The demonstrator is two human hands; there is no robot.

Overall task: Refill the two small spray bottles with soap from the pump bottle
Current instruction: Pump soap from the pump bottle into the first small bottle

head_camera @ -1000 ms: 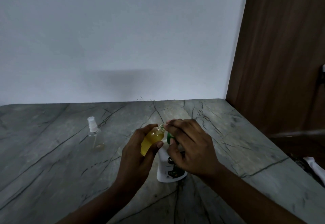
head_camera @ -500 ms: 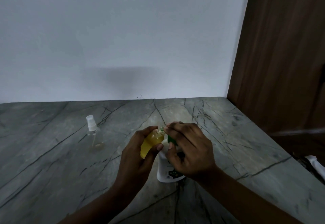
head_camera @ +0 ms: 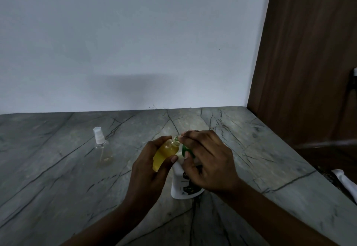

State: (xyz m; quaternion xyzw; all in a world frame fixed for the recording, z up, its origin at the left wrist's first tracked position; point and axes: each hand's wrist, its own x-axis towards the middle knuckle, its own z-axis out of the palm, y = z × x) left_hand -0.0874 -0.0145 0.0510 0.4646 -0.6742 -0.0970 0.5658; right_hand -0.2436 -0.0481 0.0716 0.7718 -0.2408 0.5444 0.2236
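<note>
On the left of the grey veined counter point(head_camera: 58, 187), a clear spray bottle point(head_camera: 100, 147) with a white sprayer is stood upright, nearly empty and well apart from the hands. Near the middle, a capless small bottle point(head_camera: 166, 154) of yellow soap is gripped in the left hand point(head_camera: 148, 170) and tilted rightward, its open neck held against the green pump head point(head_camera: 185, 149). Just right of it, the white pump bottle point(head_camera: 178, 184) is stood on the counter, its head clasped by the curled fingers of the right hand point(head_camera: 209, 164). A white object point(head_camera: 345, 183) is seen at the right edge.
</note>
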